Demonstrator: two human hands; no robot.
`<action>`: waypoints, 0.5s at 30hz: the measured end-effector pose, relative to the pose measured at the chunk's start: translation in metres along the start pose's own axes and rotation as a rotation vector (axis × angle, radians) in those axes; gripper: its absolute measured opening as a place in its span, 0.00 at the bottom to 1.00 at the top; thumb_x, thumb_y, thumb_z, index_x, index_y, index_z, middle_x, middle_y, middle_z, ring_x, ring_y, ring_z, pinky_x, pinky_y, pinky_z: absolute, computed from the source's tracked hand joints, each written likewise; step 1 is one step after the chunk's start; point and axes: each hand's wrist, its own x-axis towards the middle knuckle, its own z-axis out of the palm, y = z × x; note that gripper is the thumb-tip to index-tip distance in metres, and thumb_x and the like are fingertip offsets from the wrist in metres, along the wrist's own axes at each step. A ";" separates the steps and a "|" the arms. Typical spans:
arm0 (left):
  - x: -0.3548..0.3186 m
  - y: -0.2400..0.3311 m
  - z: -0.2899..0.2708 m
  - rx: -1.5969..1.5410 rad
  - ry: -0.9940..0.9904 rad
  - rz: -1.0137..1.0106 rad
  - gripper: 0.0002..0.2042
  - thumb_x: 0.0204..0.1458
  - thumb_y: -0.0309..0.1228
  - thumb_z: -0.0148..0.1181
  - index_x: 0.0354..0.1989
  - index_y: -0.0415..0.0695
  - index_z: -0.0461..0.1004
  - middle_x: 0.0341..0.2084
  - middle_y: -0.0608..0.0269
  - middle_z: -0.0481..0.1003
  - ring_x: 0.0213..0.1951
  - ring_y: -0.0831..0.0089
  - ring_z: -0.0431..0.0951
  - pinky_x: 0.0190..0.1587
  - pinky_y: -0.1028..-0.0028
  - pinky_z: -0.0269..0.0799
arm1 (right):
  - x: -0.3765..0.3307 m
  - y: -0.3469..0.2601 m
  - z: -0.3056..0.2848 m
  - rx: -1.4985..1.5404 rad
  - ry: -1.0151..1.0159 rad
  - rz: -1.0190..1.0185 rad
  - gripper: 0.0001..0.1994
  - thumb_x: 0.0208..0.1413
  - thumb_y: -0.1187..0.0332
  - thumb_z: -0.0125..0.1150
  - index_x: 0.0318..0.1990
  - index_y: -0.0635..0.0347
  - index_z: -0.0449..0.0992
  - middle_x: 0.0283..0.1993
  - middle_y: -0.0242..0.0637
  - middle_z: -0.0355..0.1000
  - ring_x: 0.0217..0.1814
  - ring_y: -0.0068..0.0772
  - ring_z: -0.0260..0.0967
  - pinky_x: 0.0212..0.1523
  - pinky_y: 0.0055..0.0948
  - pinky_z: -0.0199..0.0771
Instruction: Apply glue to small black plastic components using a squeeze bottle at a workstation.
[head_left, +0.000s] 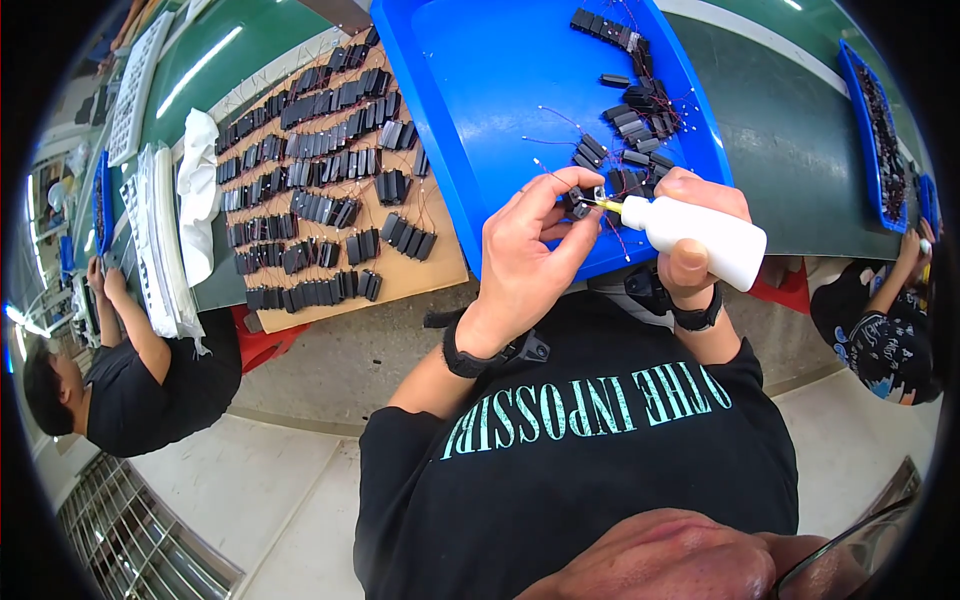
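Note:
A white squeeze bottle (pixel 708 240) with a yellowish nozzle tip lies tilted in my right hand (pixel 700 215), its fingers wrapped round the body. My left hand (pixel 540 235) pinches a small black block-shaped part (pixel 580 204) with wires. The nozzle tip is at this part; whether it touches cannot be made out. Both hands are over the near edge of a blue tray (pixel 470 120). Inside the tray, along its right side, lie several loose black parts (pixel 640 125) with thin dark red wires and small white connectors.
Left of the tray, a brown cardboard sheet (pixel 440 265) carries rows of similar black parts (pixel 330 165). White wrapping material (pixel 198 190) lies beyond it. Another blue tray (pixel 875 140) stands at far right. One person (pixel 150 370) works at left, another (pixel 885 330) at right.

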 end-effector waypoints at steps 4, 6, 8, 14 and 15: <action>0.000 -0.001 -0.002 0.045 -0.037 0.012 0.15 0.53 0.15 0.56 0.50 0.33 0.69 0.40 0.60 0.76 0.36 0.78 0.79 0.40 0.81 0.77 | -0.001 0.000 -0.001 0.009 -0.005 0.017 0.28 0.54 0.44 0.59 0.39 0.68 0.75 0.37 0.41 0.76 0.36 0.36 0.75 0.41 0.33 0.76; 0.000 -0.002 -0.003 0.042 -0.036 0.019 0.15 0.53 0.15 0.56 0.50 0.33 0.69 0.39 0.60 0.76 0.37 0.78 0.79 0.40 0.81 0.77 | -0.001 0.001 0.000 0.022 0.003 0.017 0.28 0.54 0.44 0.59 0.39 0.68 0.74 0.37 0.41 0.76 0.36 0.37 0.75 0.41 0.33 0.76; 0.000 -0.002 -0.003 0.042 -0.035 0.017 0.15 0.53 0.15 0.56 0.50 0.33 0.69 0.39 0.60 0.76 0.37 0.78 0.79 0.40 0.81 0.77 | -0.002 0.001 0.001 0.048 0.019 0.017 0.28 0.54 0.44 0.58 0.39 0.68 0.74 0.37 0.42 0.76 0.36 0.37 0.75 0.42 0.34 0.76; 0.000 -0.001 -0.003 0.053 -0.033 0.031 0.15 0.53 0.15 0.56 0.50 0.33 0.69 0.39 0.60 0.76 0.37 0.77 0.80 0.41 0.80 0.77 | -0.001 0.000 0.001 0.039 0.004 0.023 0.28 0.54 0.44 0.58 0.39 0.68 0.75 0.37 0.42 0.76 0.36 0.37 0.75 0.42 0.34 0.76; 0.000 -0.001 -0.003 0.053 -0.033 0.031 0.15 0.53 0.15 0.56 0.50 0.33 0.69 0.39 0.60 0.76 0.37 0.77 0.80 0.41 0.80 0.77 | -0.001 0.000 0.001 0.028 -0.002 0.021 0.28 0.54 0.44 0.58 0.38 0.68 0.75 0.37 0.42 0.76 0.36 0.37 0.75 0.42 0.34 0.76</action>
